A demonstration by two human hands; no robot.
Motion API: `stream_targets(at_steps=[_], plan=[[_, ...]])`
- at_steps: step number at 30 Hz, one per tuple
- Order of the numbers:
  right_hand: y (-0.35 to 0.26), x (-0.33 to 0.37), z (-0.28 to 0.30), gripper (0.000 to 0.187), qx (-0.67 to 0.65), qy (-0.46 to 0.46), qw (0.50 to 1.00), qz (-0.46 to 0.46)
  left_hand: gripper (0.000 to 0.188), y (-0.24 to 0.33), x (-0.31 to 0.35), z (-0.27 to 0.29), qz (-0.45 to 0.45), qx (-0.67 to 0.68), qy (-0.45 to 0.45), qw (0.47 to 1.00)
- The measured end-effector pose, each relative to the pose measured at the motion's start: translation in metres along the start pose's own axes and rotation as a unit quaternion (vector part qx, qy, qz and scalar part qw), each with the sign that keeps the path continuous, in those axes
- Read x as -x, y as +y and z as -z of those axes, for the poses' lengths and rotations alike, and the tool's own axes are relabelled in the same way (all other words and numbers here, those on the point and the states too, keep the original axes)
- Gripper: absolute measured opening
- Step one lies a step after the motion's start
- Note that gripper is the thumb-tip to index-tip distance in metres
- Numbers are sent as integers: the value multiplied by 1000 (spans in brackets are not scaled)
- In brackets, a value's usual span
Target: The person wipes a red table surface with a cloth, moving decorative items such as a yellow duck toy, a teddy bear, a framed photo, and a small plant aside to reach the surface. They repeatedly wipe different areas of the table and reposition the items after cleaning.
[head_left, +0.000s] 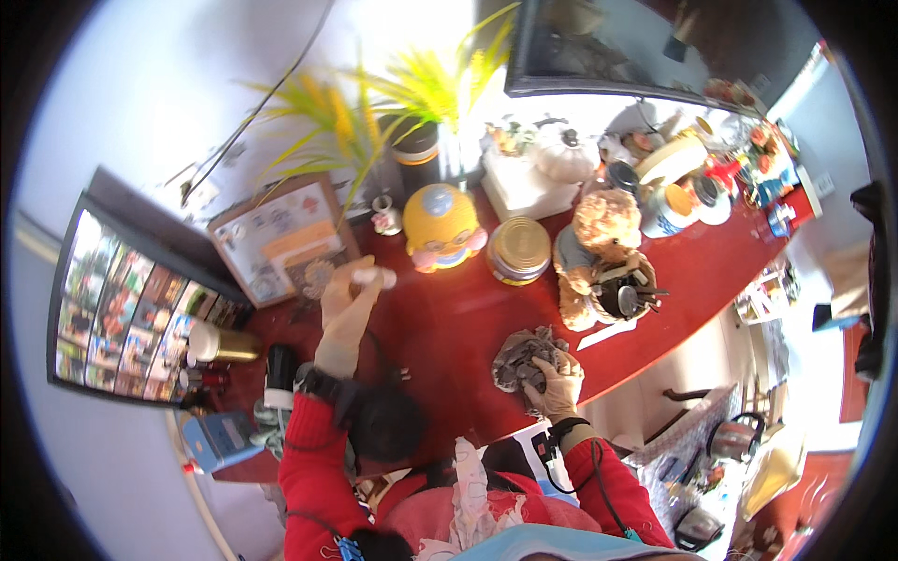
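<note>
My right hand (558, 385) is closed on a crumpled grey cloth (524, 359), pressed to the glossy red-brown tabletop (440, 355). Farther left, my left hand (344, 313) is raised before a framed picture board (281, 241), its fingers pinched round a small whitish object (376, 278) whose kind I cannot make out. Beyond the hands stand a small white vase (385, 217), a yellow cartoon figure (440, 229) and a jar with a gold lid (519, 249). A teddy bear (599, 248) with a holder of small tools (625, 297) sits right of the jar.
A monitor (122, 309) and a blue box (217, 439) are at the left. Several bottles (669, 210), a white pumpkin (566, 154) and leafy plants (426, 75) line the back, below a wall screen (645, 47). A kettle (734, 438) stands lower right.
</note>
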State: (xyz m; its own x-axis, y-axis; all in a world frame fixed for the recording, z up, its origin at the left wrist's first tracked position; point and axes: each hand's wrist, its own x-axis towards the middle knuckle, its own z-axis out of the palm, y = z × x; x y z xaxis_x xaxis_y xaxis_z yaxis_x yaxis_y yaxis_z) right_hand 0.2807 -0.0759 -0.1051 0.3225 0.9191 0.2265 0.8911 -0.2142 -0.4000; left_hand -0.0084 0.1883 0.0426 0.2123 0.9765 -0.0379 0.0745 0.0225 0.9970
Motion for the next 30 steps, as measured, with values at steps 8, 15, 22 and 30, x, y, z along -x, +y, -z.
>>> stream_targets(at_steps=[8,15,22,30], plan=[[-1,-2,5,59,-7,-11,1000,0,30,65,18,-80,-132,136,-204,961],[1,-3,11,56,-48,-18,999,10,29,144,-66,-157,-19,-110,-144,983],[7,-3,15,52,-75,-17,996,36,30,75,-158,-182,-238,-295,-82,922],[12,-5,23,49,-122,-13,991,52,35,8,-222,-221,27,-500,-12,865]])
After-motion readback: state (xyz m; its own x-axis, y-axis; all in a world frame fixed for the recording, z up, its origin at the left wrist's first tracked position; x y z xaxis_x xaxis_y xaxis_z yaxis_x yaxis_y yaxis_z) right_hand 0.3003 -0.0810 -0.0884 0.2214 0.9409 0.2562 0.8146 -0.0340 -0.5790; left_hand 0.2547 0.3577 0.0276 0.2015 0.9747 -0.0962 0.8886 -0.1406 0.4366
